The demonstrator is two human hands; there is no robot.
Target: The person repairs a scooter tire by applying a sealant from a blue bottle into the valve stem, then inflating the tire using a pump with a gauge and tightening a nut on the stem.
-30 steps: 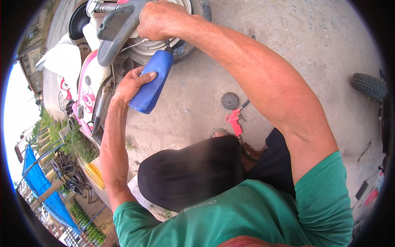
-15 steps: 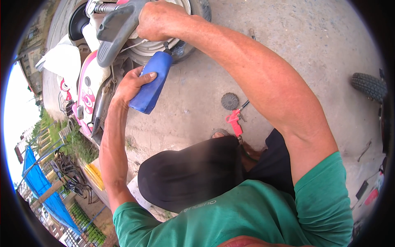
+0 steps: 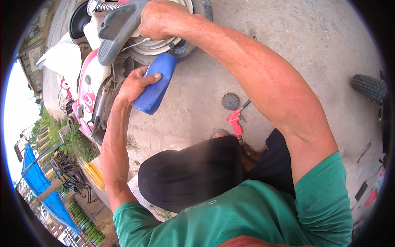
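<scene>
While my left hand (image 3: 133, 84) grips the blue bottle (image 3: 156, 83), tipped nozzle-up toward the scooter's wheel (image 3: 164, 39), my right hand (image 3: 161, 19) clamps down on the grey panel (image 3: 117, 26) above it. Red air gun (image 3: 234, 120) lies on the concrete (image 3: 296, 45) nearby.

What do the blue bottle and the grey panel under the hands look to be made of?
The blue squeezable bottle, gripped by the left hand, looks like soft matte plastic: even colour, rounded moulded edges, dull sheen. The grey curved scooter panel under the right hand seems hard moulded plastic with a matte, slightly scuffed surface, though painted metal cannot be ruled out.
</scene>
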